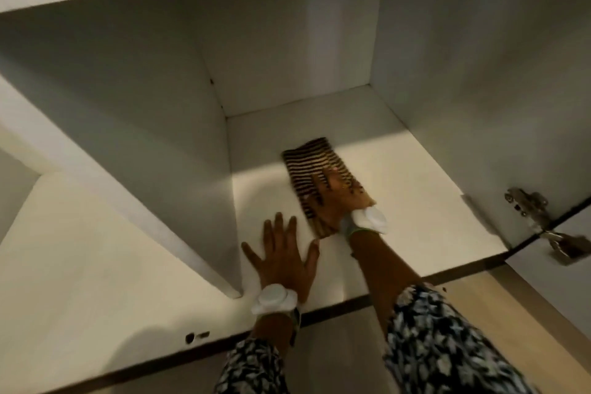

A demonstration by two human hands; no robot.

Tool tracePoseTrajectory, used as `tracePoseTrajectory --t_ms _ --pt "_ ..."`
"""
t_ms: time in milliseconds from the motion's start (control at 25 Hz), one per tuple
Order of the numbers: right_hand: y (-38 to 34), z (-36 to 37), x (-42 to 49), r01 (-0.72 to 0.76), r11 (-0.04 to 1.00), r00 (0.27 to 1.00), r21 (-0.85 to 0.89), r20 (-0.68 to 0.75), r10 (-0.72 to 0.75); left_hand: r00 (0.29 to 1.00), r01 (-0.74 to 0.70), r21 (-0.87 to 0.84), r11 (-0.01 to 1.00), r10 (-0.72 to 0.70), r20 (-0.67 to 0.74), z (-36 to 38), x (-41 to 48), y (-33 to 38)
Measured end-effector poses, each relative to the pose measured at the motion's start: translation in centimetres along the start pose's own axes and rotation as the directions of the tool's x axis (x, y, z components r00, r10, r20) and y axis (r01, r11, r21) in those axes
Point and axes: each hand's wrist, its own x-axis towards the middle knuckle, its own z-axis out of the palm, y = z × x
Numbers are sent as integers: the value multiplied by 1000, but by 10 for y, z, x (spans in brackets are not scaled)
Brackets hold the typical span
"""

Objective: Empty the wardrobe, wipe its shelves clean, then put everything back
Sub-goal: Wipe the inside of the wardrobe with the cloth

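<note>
The shelf (415, 201) stood empty; wiping looked under way, restocking not yet begun. The right hand (335, 193) pressed flat on the cloth (307, 163) mid-shelf; the left hand (284, 256) lay splayed, empty, at the cloth's 7 o'clock.

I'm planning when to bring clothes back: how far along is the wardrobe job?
Emptying looks done here: the white wardrobe shelf holds only the brown-and-black striped cloth. Wiping is in hand: the right hand presses that cloth flat, and the left hand rests on the shelf. Putting everything back remains.
</note>
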Motion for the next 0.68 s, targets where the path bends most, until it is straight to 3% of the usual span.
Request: tracePoseTrajectory --t_ms 120,200,240,280,320,360,400,440,560,680 --pt "-29 5 22 308 951 946 23 93 -309 999 10 61 998 -7 -46 2 5 -1" --pt "2 -2 39 335 942 941 -6 -47 -334 998 24 50 998 -20 -66 3 14 -3" --pt "31 -6 44 264 963 948 -54 -168 -269 998 16 44 999 -14 -56 3 15 -2" --pt "65 -11 45 105 993 965 -44 -236 -113 998 15 47 999 -13 -62 3 14 -2" --pt "99 -14 40 -124 991 967 58 -218 133 999 11 60 998 -8 -54 3 13 -2" --pt "127 -18 32 -331 928 930 170 -107 351 999 14 65 998 -12 -41 5 13 -2" --pt "145 -20 25 -449 857 886 253 2 464 1000 11 71 997 -10 -18 6 14 -2" --pt "149 -22 21 -488 829 865 272 25 501 1000 4 85 996 -1 -31 6 14 -3" --pt "113 -16 30 -382 883 903 273 -93 420 999 -5 140 990 -1 40 -1 21 0" --pt "43 8 64 -1 986 975 169 -217 38 1000 -13 189 982 10 17 -9 26 4"
